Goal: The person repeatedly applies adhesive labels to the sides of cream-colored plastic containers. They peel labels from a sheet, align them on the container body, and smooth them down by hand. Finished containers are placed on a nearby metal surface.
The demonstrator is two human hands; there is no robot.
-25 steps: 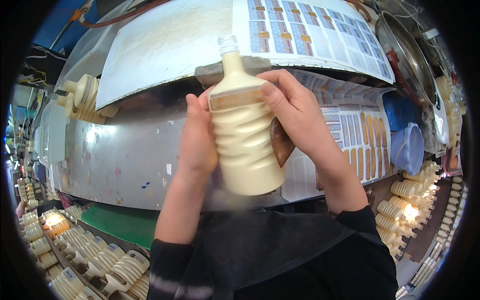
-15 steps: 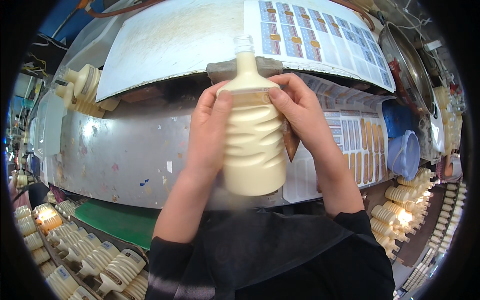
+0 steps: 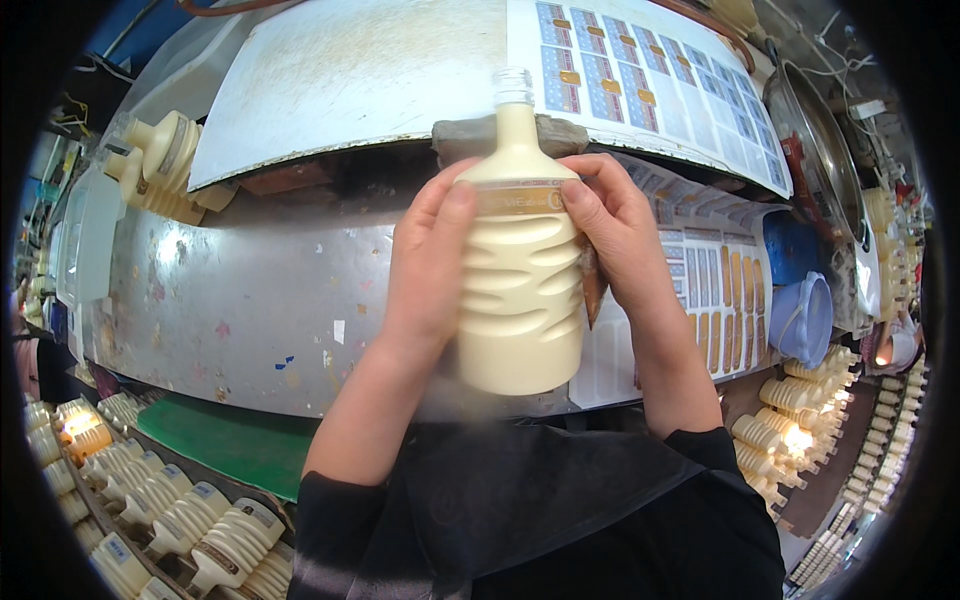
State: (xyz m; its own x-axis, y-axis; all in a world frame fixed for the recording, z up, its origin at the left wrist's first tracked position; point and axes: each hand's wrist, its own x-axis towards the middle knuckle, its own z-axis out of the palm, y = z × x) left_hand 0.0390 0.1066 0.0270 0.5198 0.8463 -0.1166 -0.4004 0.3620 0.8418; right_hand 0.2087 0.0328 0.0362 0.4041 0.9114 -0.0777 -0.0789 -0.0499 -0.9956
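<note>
Between my two hands is a cream-coloured bottle (image 3: 521,350) with a wavy, ribbed body and a clear threaded neck pointing away from me. A gold-brown label band (image 3: 522,200) runs across its shoulder. My left hand (image 3: 432,250) grips the bottle's left side, thumb at the band's left end. On the other side my right hand (image 3: 622,225) grips it, thumb pressed on the band's right end. A brown pointed tool (image 3: 594,290), its kind unclear, shows under the right hand beside the bottle. Behind the bottle's shoulder sits a grey block (image 3: 560,136).
Label sheets (image 3: 715,300) lie on the metal table (image 3: 230,300) at right, more (image 3: 640,75) on the raised white board (image 3: 350,70). A blue bucket (image 3: 806,318) stands at the right edge. Cream bottles (image 3: 165,160) lie at far left; crates of bottles (image 3: 235,540) flank me below.
The bottle has turned slightly in my hands, so more of the label band faces me. Both hands stay on it. The whole view has shifted a little.
</note>
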